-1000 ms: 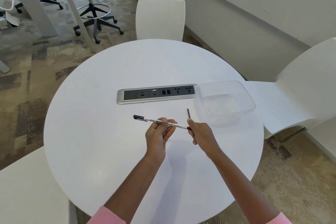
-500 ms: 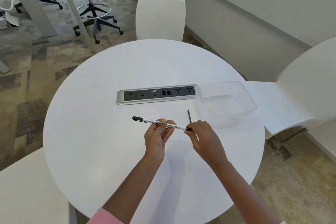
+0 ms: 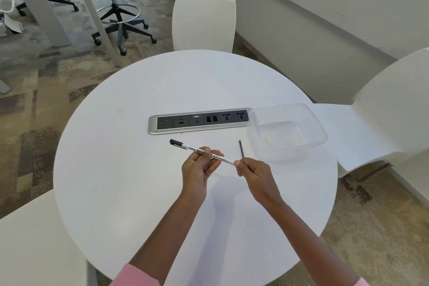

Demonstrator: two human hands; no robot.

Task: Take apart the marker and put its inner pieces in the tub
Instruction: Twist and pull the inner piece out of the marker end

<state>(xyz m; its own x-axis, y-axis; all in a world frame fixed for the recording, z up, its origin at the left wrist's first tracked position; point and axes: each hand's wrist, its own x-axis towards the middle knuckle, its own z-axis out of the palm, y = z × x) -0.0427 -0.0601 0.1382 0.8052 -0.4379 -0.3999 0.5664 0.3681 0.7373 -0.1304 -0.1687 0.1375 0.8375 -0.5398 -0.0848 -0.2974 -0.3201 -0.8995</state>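
A white whiteboard marker [image 3: 218,157] with a black cap at its left end is held level above the round white table [image 3: 130,193]. My left hand [image 3: 197,169] grips its middle. My right hand [image 3: 253,173] is closed on a thin dark rod [image 3: 241,148] that sticks up out of the fist, and its fingertips touch the marker's right end. The clear plastic tub [image 3: 322,138] stands just right of the hands at the table's right edge, with nothing visible inside.
A silver and black power socket strip [image 3: 199,121] is set into the table behind the hands, touching the tub's left rim. White chairs stand at the far side [image 3: 204,21], the right [image 3: 383,123] and the near left.
My right hand has shifted slightly and its fingers now cover the marker's right end, where a small black tip showed before. The left hand and the marker have barely moved.
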